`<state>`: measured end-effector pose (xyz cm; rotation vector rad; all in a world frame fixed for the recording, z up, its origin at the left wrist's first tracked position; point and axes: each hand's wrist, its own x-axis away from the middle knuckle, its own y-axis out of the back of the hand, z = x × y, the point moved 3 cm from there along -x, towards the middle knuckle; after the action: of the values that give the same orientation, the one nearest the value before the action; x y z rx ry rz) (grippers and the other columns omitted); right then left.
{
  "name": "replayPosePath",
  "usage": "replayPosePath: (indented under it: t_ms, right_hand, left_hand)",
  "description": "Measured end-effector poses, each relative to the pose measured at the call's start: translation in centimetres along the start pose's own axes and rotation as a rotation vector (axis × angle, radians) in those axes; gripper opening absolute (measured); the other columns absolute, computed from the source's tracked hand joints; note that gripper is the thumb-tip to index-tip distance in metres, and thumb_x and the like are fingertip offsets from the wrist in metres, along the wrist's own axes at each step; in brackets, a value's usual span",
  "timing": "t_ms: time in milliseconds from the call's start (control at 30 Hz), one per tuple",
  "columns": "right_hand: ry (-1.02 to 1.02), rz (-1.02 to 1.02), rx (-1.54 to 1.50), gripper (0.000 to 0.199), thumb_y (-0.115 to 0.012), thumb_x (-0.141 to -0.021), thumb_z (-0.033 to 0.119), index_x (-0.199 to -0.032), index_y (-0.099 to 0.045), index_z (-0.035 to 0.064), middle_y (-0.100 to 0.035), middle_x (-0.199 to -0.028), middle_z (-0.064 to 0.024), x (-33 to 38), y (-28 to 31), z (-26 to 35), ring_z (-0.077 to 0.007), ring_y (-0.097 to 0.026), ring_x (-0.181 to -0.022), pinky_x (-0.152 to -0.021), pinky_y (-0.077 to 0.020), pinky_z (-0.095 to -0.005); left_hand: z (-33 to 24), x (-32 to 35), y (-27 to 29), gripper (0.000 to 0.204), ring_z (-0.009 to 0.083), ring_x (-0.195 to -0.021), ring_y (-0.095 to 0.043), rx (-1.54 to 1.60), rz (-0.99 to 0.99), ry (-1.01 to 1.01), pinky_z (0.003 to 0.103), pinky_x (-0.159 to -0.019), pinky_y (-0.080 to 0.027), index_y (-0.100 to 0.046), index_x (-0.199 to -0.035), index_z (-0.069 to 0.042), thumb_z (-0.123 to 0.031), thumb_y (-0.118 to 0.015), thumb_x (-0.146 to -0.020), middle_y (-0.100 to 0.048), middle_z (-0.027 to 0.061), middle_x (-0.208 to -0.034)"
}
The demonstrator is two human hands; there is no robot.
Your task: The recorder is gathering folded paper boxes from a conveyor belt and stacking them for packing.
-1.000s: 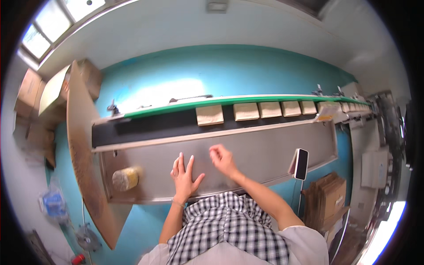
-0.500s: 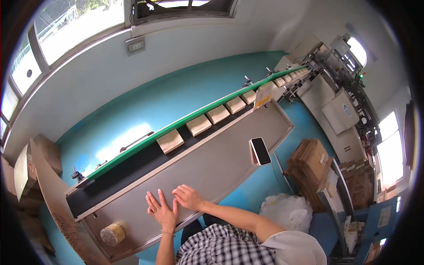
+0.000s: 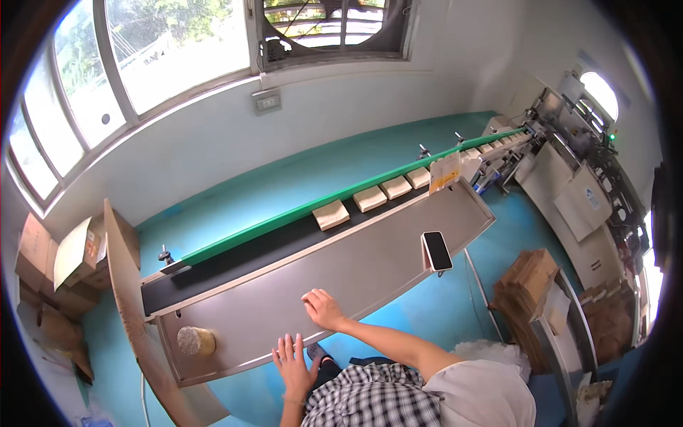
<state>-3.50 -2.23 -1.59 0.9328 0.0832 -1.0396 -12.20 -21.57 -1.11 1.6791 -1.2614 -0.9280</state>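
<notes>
Both hands are sitting almost where they were half a second ago, though the view is now swinging further along the line. Left hand (image 3: 294,361) is lying flat with fingers spread on the near edge of the steel table (image 3: 370,263), holding nothing; right hand (image 3: 321,309) is resting just beyond it, fingers loosely curled, also empty. Nearest tan packet (image 3: 331,214) is riding the black conveyor belt (image 3: 242,260) well beyond the right hand, with more packets (image 3: 384,193) trailing behind it. Nothing is being picked yet, by my reading. A roll of tape (image 3: 195,341) is waiting left of the hands, a phone (image 3: 437,251) standing off to the right.
</notes>
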Motion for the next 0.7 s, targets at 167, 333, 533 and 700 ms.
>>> replayPosePath:
  t_ms: [167, 333, 533, 700]
  right_hand:
    - [-0.144, 0.236, 0.029, 0.009, -0.061, -0.089, 0.014, -0.095, -0.061, 0.0075, -0.060, -0.095, -0.0113, 5.0, 1.5, 1.0, -0.0307, -0.059, -0.093, -0.084, -0.0508, -0.0412]
    - [0.317, 0.109, 0.064, 0.010, -0.058, -0.084, 0.007, -0.094, -0.060, 0.0062, -0.059, -0.092, -0.0139, 6.9, 2.3, 2.0, -0.0341, -0.055, -0.091, -0.082, -0.0455, -0.0447]
    - [0.279, 0.060, -0.020, 0.012, -0.057, -0.089, 0.009, -0.097, -0.065, 0.0047, -0.060, -0.092, -0.0147, 6.1, -2.2, 2.4, -0.0339, -0.055, -0.095, -0.086, -0.0422, -0.0469]
    - [0.468, -0.040, 0.113, 0.013, -0.063, -0.095, 0.011, -0.097, -0.069, -0.0001, -0.068, -0.092, -0.0171, 5.2, -2.9, -1.7, -0.0362, -0.063, -0.085, -0.077, -0.0498, -0.0451]
  left_hand:
    - [-0.5, 11.7, -7.5, 0.053, 0.0408, -0.124, -0.054, 0.215, 0.394, 0.184, 0.044, -0.100, -0.044, -0.056, -0.137, -0.010, -0.027, -0.065, -0.087, -0.054, 0.0239, -0.139]
    - [-5.2, 18.1, -3.3, 0.028, 0.0201, -0.094, -0.067, 0.812, 0.501, 0.364, 0.035, -0.080, -0.052, -0.068, -0.110, -0.001, -0.015, -0.061, -0.086, -0.072, 0.0119, -0.102]
    - [-6.3, 26.7, 2.7, 0.023, 0.0298, -0.085, -0.069, 0.742, 0.376, 0.435, 0.040, -0.078, -0.053, -0.070, -0.105, -0.007, -0.019, -0.063, -0.087, -0.073, 0.0125, -0.092]
    - [-8.5, 31.3, 5.5, 0.031, 0.0300, -0.102, -0.067, 0.703, 0.528, 0.598, 0.043, -0.087, -0.053, -0.069, -0.120, -0.008, -0.021, -0.061, -0.092, -0.071, 0.0135, -0.114]
